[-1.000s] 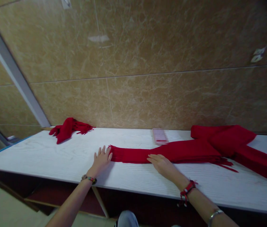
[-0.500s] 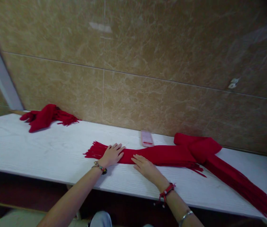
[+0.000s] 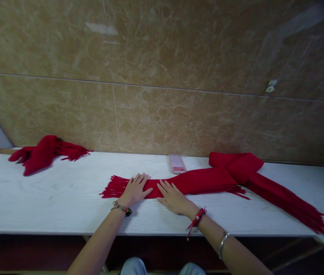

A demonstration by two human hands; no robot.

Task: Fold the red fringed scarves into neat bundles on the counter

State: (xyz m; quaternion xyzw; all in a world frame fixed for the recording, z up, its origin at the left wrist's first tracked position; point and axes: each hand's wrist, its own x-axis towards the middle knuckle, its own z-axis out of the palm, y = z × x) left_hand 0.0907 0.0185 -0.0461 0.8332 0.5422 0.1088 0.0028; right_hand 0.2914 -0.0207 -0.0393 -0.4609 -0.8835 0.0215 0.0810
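Note:
A red fringed scarf (image 3: 202,181) lies lengthwise along the white tabletop, its fringe spread out at the left end. My left hand (image 3: 135,189) rests flat on it just right of that fringe, fingers spread. A short way to the right, my right hand (image 3: 173,196) also lies on the cloth with its fingers apart. Neither hand grips anything. At the right, the scarf meets another length of red cloth (image 3: 245,166) that is bent over and trails a fringed end toward the front edge; whether they are one piece I cannot tell.
A crumpled red fringed cloth (image 3: 43,154) lies at the back left. Behind the scarf sits a small pinkish, blurred-out rectangular object (image 3: 177,164). A brown marbled tile wall (image 3: 150,118) closes off the back of the white tabletop (image 3: 64,206). Dark open shelving is below.
My left hand has moved from the scarf's left end onto its body, uncovering the fringe. My right hand has come closer to the left one. The camera view has shifted to the right.

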